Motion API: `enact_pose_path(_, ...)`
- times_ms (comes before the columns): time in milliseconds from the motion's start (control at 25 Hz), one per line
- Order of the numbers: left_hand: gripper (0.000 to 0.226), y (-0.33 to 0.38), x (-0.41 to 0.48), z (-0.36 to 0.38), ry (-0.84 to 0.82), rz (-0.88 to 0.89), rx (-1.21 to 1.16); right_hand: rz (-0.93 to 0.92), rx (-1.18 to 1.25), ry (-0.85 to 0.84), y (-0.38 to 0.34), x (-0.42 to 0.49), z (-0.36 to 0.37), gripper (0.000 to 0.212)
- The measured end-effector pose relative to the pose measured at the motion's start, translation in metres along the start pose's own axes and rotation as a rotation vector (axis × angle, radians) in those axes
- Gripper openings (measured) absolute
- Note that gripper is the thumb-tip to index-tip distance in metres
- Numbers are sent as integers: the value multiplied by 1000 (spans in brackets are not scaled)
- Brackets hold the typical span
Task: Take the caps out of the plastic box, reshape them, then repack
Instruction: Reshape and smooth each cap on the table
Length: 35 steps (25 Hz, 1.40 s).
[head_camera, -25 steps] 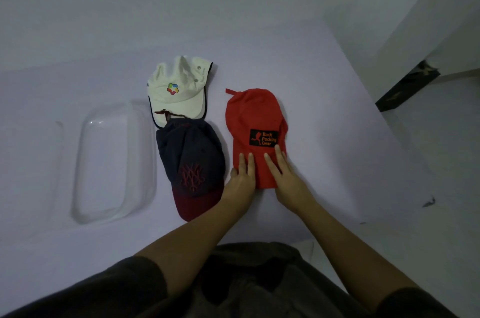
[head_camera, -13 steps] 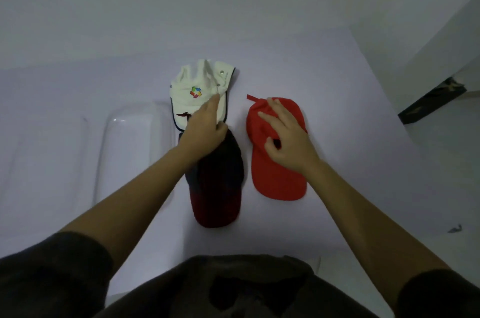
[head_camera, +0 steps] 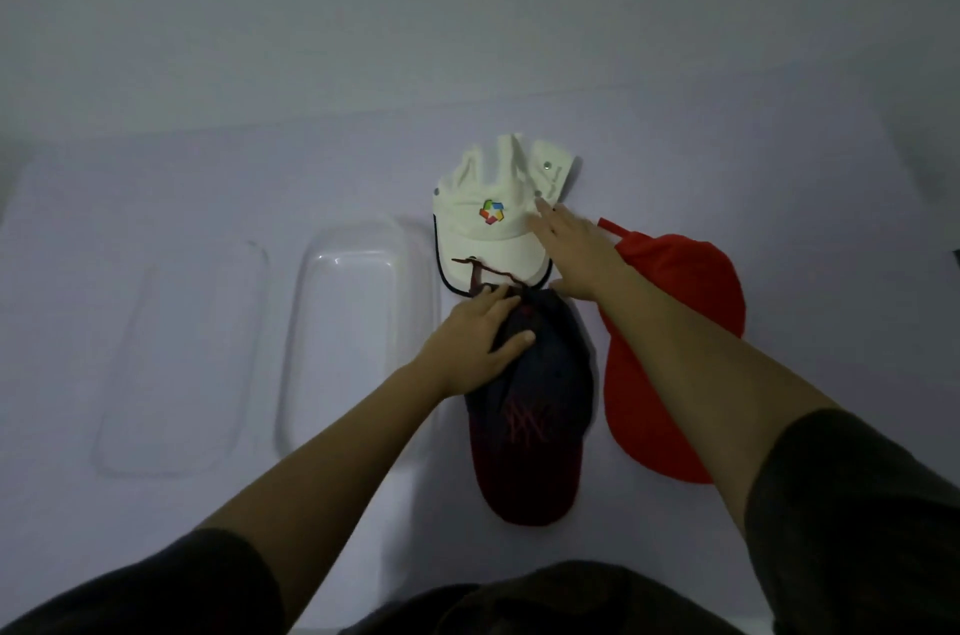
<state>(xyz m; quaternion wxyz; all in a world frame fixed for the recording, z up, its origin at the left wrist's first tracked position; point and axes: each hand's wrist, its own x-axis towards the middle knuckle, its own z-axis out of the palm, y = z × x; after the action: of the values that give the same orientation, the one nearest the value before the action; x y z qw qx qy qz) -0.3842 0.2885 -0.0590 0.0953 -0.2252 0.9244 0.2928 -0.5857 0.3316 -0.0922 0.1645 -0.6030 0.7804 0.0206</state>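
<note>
My right hand has left the red cap and now lies flat, unclenched, across the white cap; my left hand clutches the navy cap. The box sits empty, just beside. Tugging may drag the overlapped white brim.

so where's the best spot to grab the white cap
Probably the white cap by its crumpled crown at the far end, from above: the cloth stands up in folds there, while the navy cap overlaps the near brim edge and the right hand covers its right side.
</note>
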Motion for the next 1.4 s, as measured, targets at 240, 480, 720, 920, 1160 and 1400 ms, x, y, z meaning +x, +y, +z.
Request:
enact_pose_path(240,58,-11,6,2,-12,46,-92,-121,-171,-92,18,30,11,116)
enact_pose_path(480,55,-15,9,2,1,59,-127,-115,-208,-22,15,36,30,100)
enact_pose_path(720,52,-14,7,1,25,128,-106,-152,-137,237,23,40,23,58)
enact_pose_path(920,43,-19,10,-11,341,69,-146,-181,-198,595,12,32,-22,68)
enact_pose_path(1160,83,-12,50,-60,581,-112,-18,-197,-303,841,-8,2,-56,66)
enact_pose_path(1400,57,6,42,-69,532,-151,191,52,-149,604,-44,-36,-64,71)
